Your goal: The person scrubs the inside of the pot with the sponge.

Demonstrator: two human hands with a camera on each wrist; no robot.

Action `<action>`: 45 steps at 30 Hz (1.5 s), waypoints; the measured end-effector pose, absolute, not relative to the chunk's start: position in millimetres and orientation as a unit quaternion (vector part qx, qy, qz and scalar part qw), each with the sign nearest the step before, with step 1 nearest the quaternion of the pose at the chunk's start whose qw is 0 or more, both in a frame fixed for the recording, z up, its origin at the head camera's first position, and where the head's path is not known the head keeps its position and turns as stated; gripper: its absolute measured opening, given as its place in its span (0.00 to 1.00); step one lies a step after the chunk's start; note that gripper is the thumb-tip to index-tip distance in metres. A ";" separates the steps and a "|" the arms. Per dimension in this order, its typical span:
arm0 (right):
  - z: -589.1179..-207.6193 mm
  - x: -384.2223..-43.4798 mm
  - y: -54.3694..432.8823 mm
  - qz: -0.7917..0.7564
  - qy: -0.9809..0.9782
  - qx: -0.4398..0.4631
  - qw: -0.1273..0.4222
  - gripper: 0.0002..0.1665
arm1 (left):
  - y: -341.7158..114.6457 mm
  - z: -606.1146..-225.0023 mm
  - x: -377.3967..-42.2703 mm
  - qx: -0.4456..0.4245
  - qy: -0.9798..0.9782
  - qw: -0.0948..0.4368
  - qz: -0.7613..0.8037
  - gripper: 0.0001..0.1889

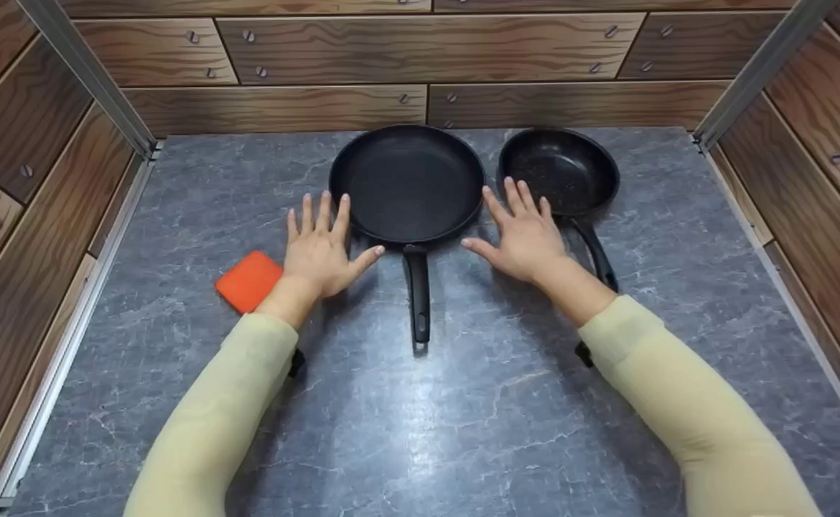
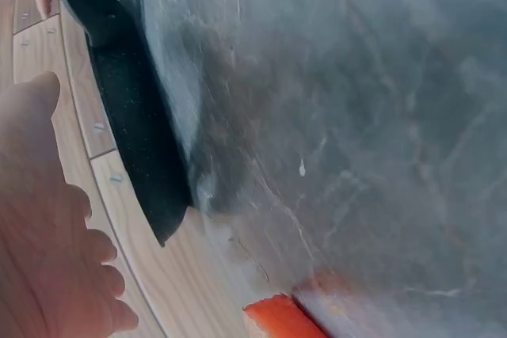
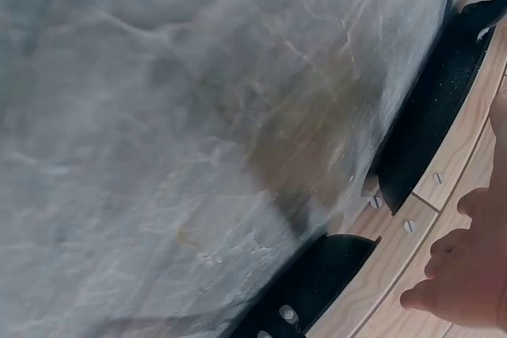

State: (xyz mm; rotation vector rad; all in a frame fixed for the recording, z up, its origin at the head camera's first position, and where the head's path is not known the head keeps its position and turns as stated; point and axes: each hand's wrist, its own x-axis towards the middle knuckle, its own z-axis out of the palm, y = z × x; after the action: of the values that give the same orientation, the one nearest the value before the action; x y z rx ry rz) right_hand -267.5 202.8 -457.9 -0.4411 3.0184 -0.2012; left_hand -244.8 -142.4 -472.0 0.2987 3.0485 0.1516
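A large black frying pan (image 1: 420,179) lies on the grey marbled table, its handle (image 1: 418,294) pointing toward me. To its right is a smaller black frying pan (image 1: 562,171), speckled inside, with a black handle (image 1: 596,255). My left hand (image 1: 319,251) is held palm down with fingers spread, fingertips close by the large pan's left rim. Between the two pans, my right hand (image 1: 528,240) is spread the same way, overlapping the small pan's near rim in the head view. Neither hand holds anything. A flat orange square (image 1: 249,281) with rounded corners lies beside my left wrist.
Wood-patterned panels (image 1: 427,47) stand behind the table and on both sides. Metal rails (image 1: 68,345) run along the table's side edges. The grey table top (image 1: 420,431) stretches from the pans toward me.
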 end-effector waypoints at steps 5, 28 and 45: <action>-459.8 -278.8 197.2 -0.071 0.986 -0.144 0.044 0.61 | -140.5 -473.7 -256.8 0.096 0.993 0.042 0.045 0.59; -481.1 -303.1 186.9 -0.119 0.978 -0.153 0.074 0.59 | -140.3 -485.7 -280.8 0.089 0.992 0.067 0.065 0.59; -485.2 -297.8 185.9 -0.132 0.976 -0.166 0.048 0.61 | -137.8 -487.1 -277.4 0.100 0.991 0.063 0.061 0.58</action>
State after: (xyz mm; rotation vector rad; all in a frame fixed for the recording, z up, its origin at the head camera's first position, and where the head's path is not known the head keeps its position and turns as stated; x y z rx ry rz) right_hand -297.8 185.9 -485.2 -0.5068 2.9769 -0.4019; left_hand -277.4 -137.8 -487.1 0.3017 2.9937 0.1844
